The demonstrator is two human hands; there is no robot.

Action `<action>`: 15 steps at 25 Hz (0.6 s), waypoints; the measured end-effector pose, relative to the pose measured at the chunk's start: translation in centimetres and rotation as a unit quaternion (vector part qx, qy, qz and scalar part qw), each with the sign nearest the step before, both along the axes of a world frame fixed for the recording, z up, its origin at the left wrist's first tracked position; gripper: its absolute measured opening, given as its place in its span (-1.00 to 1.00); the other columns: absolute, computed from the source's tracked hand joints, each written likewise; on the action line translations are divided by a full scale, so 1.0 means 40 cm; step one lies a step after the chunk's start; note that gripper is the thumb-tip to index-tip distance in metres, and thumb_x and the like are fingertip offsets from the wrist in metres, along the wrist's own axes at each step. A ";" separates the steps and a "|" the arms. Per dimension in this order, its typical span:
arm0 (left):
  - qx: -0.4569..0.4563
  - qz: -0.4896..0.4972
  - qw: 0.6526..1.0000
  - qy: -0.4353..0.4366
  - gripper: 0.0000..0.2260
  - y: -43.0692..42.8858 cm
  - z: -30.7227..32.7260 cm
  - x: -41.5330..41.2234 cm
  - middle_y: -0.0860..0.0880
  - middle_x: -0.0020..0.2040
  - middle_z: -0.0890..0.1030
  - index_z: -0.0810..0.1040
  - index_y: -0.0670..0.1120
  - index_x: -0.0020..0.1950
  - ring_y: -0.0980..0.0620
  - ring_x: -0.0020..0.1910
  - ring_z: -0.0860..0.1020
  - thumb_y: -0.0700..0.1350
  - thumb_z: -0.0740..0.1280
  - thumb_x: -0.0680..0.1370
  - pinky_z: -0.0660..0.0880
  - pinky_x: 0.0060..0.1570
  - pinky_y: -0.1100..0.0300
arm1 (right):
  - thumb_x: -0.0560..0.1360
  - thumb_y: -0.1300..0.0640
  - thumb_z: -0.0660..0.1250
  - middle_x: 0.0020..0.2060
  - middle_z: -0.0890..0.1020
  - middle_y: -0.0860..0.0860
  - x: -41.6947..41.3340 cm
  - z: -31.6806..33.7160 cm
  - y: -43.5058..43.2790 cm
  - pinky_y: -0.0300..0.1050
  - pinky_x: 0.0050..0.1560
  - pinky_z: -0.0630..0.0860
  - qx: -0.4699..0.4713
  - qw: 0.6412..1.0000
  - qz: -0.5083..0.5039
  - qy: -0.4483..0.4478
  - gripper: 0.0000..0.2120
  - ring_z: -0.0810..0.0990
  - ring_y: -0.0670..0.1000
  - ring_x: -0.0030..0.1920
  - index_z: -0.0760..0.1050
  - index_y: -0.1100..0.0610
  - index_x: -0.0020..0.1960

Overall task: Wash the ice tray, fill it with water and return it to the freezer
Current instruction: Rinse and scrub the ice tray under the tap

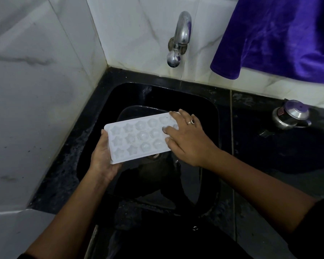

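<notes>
A white ice tray (137, 139) with star and round moulds hangs face up over the black sink (204, 107). My left hand (103, 157) holds its near left end from below, thumb on the rim. My right hand (187, 136) lies on the tray's right end, its straight fingers pressing into the moulds. A chrome tap (180, 38) juts from the tiled wall above the sink, and no water runs from it.
White marble-look tiles (36, 90) close in the left and the back. The black stone counter (279, 156) extends right, with a small steel lidded pot (290, 114) on it. A purple cloth (281, 36) hangs at the upper right.
</notes>
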State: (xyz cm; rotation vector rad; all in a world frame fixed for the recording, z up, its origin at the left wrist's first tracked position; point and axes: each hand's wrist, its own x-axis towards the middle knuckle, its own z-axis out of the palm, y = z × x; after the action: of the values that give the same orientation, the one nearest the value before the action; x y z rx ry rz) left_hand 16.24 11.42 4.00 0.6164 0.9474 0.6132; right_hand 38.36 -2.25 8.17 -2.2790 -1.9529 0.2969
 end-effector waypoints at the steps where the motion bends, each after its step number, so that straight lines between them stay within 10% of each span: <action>1: -0.003 0.002 1.000 -0.003 -0.41 0.002 0.000 -0.002 -0.16 0.32 0.66 0.54 -0.12 0.44 -0.16 0.24 0.67 0.28 0.03 0.70 0.69 0.04 -0.06 | 0.68 -0.14 -0.02 0.62 0.16 0.17 0.002 0.001 -0.002 0.41 0.57 -0.03 0.004 1.000 0.003 -0.004 -0.52 0.00 0.25 0.64 0.45 -0.04 0.47; 15: 0.006 -0.001 1.000 -0.004 -0.41 -0.001 0.001 -0.015 -0.15 0.28 0.68 0.56 -0.11 0.40 -0.13 0.18 0.70 0.27 0.00 0.71 0.70 -0.05 0.00 | 0.67 -0.15 -0.04 0.63 0.15 0.18 -0.012 0.005 -0.002 0.41 0.58 -0.03 0.002 1.000 0.008 -0.013 -0.51 0.01 0.26 0.64 0.45 -0.06 0.46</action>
State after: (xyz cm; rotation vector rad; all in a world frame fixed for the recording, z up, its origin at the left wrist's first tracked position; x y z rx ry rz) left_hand 15.65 11.38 4.02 0.6254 0.9370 0.6196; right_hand 37.88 -2.34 8.36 -2.2762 -1.9844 0.2660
